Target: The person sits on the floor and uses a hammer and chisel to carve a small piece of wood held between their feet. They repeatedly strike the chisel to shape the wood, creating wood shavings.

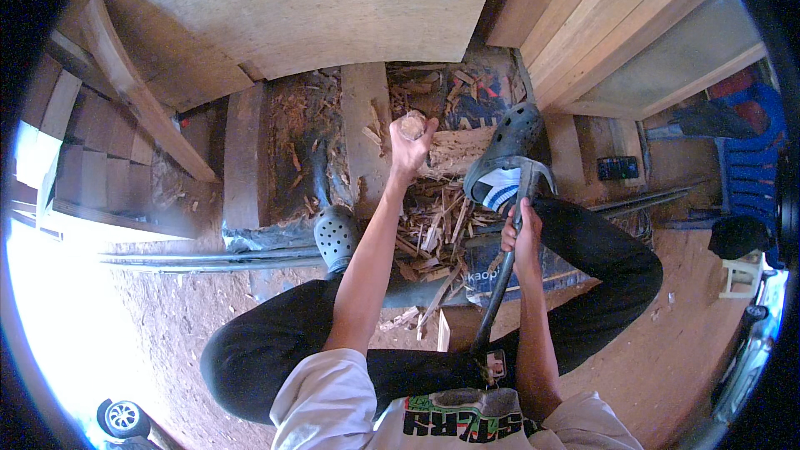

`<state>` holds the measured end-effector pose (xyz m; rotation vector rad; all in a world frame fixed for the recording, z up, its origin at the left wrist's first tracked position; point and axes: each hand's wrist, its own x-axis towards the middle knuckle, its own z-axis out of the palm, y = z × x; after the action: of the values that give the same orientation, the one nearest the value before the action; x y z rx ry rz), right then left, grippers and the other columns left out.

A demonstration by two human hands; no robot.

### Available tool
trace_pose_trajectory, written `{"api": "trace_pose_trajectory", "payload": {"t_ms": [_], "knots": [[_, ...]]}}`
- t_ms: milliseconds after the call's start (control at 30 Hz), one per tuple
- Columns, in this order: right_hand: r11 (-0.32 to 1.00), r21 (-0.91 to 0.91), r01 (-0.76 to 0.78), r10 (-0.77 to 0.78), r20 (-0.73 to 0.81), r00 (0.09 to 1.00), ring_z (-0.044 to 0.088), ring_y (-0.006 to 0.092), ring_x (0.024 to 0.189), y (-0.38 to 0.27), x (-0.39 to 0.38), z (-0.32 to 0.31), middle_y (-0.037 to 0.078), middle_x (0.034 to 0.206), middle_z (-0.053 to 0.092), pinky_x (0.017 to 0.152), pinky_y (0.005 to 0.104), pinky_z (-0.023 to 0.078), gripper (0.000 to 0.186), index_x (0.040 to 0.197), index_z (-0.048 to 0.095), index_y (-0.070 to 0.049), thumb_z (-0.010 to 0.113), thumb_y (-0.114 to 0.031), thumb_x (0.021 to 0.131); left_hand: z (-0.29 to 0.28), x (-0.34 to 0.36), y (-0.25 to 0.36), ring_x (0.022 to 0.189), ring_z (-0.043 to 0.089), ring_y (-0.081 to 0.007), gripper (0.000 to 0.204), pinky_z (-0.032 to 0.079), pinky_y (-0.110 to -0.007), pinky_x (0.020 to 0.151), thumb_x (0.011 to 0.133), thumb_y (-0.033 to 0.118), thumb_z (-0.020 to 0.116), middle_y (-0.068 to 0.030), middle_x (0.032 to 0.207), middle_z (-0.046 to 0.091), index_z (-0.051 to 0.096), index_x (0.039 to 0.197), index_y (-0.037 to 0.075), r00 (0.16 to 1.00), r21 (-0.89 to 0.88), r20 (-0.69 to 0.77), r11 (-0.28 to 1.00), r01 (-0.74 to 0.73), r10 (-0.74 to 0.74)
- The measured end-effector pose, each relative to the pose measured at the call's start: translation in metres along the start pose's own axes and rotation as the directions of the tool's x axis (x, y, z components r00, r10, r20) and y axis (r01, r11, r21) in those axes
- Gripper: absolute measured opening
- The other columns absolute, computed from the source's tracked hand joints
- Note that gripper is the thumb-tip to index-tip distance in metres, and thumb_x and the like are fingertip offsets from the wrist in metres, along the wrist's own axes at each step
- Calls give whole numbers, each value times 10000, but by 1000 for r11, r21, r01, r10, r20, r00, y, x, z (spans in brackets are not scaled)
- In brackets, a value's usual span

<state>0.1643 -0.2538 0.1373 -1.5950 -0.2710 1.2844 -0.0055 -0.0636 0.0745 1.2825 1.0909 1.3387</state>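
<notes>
Between two dark grey perforated clogs (pixel 515 135), the left hand (pixel 406 155) has its grip round a pale round-ended wooden piece (pixel 412 126), the right hand (pixel 524 238) clutches a dark long-handled tool (pixel 497 293), and tbh a slip might clip the white-and-blue-socked foot (pixel 502 184) near its end.

There are two bare hands, a left hand (pixel 404 157) and a right hand (pixel 525 242), with one pale, round-ended piece of wood (pixel 412 126) and one long, dark-handled tool (pixel 496 294). Two dark grey perforated clogs (pixel 335 239), one blue slatted plastic chair (pixel 746 179) and one white stool (pixel 737 278) also show. The pale brown wood chips (pixel 433 237) are too many to count.
</notes>
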Motion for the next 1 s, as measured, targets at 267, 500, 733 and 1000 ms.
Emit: {"api": "trace_pose_trajectory", "payload": {"t_ms": [267, 500, 733, 1000], "knots": [[999, 32, -9, 9, 13, 1000, 331, 43, 374, 2, 3, -1, -42, 531, 388, 355, 210, 239, 371, 833, 482, -129, 495, -487, 927, 8, 2, 0, 504, 380, -70, 286, 331, -283, 467, 786, 94, 670, 21, 526, 451, 468, 592, 38, 997, 23, 47, 998, -65, 64], [1000, 2, -19, 19, -4, 1000, 327, 46, 371, 4, 5, -3, -44, 527, 371, 357, 215, 238, 373, 826, 484, -135, 488, -494, 927, 9, 2, -1, 514, 382, -83, 295, 338, -296, 475, 776, 114, 676, 6, 533, 445, 455, 598, 32, 995, 76, 63, 994, -76, 72], [1000, -8, 22, -21, 19, 1000, 327, 75, 362, 8, 10, -6, -48, 491, 351, 348, 243, 239, 419, 790, 476, -144, 482, -545, 911, 10, 3, -6, 508, 380, -91, 304, 336, -301, 474, 776, 122, 687, -1, 535, 453, 456, 603, 26, 998, 57, 49, 998, -35, 32], [1000, -4, 19, -19, 9, 1000, 332, 62, 371, 7, 8, -6, -45, 508, 366, 349, 224, 240, 400, 796, 470, -139, 492, -518, 920, 13, 2, -8, 506, 394, -99, 285, 356, -305, 480, 779, 121, 687, -25, 532, 478, 475, 618, 20, 999, 48, 43, 998, -31, 29]]}}
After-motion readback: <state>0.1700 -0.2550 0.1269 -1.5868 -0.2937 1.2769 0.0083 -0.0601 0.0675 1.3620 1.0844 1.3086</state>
